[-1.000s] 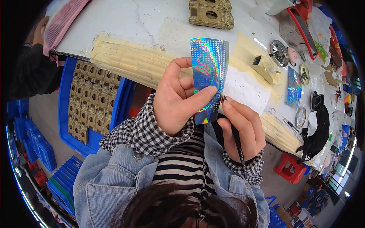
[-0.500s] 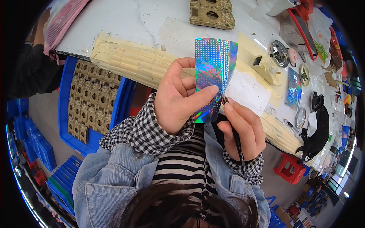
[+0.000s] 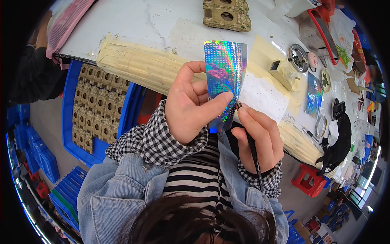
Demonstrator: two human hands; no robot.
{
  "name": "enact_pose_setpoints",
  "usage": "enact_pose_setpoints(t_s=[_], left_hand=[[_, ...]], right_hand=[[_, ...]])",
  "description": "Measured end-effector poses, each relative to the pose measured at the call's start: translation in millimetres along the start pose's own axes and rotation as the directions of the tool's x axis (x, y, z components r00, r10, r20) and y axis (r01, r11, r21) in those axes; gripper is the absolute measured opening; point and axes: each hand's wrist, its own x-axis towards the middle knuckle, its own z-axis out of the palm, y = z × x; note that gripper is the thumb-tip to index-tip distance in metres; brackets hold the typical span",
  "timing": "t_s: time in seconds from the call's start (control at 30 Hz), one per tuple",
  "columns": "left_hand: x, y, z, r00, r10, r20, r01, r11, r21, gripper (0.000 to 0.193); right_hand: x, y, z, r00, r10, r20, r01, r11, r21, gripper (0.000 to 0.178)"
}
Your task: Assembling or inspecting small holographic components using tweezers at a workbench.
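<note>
A shiny holographic sheet with rows of small marks stands nearly upright before my chest. My left hand is closed on it, thumb across the front and fingers behind. In my right hand is a pair of dark tweezers, pinched between thumb and fingers. Their tips meet the sheet's right edge, close to my left thumb. Whether a small piece sits between the tips is too fine to tell. Beyond the sheet, white paper dotted with tiny dark specks lies on the table.
Camouflage-patterned casings lie at the table's far side; more fill a blue crate at left. On the right are a taped block, a round metal dish, another holographic sheet and a black bag. A person's dark sleeve shows at left.
The holographic sheet has tilted and its top has shifted slightly left, so its colours gleam differently. Both hands keep their grip, with the tweezers still at its right edge.
</note>
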Motion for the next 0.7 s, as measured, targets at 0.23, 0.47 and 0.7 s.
enact_pose_setpoints(t_s=[0.23, 0.47, 0.7], left_hand=[[1.3, 1.3, 1.0, 0.999, -0.035, 0.005, 0.035, 0.998, -0.049, 0.05], [0.8, -0.6, 0.7, 0.999, -0.038, -0.007, 0.037, 0.998, -0.053, 0.049], [0.3, -3.5, -0.4, 0.999, -0.038, -0.016, 0.036, 0.997, -0.069, 0.046]], right_hand=[[-5.9, 3.6, 3.4, 0.996, -0.091, -0.018, 0.09, 0.995, -0.049, 0.04], [-7.5, 3.7, 3.6, 0.998, -0.063, -0.013, 0.063, 0.998, -0.022, 0.038], [-5.9, 1.7, 2.4, 0.999, -0.044, -0.005, 0.044, 0.999, -0.027, 0.036]])
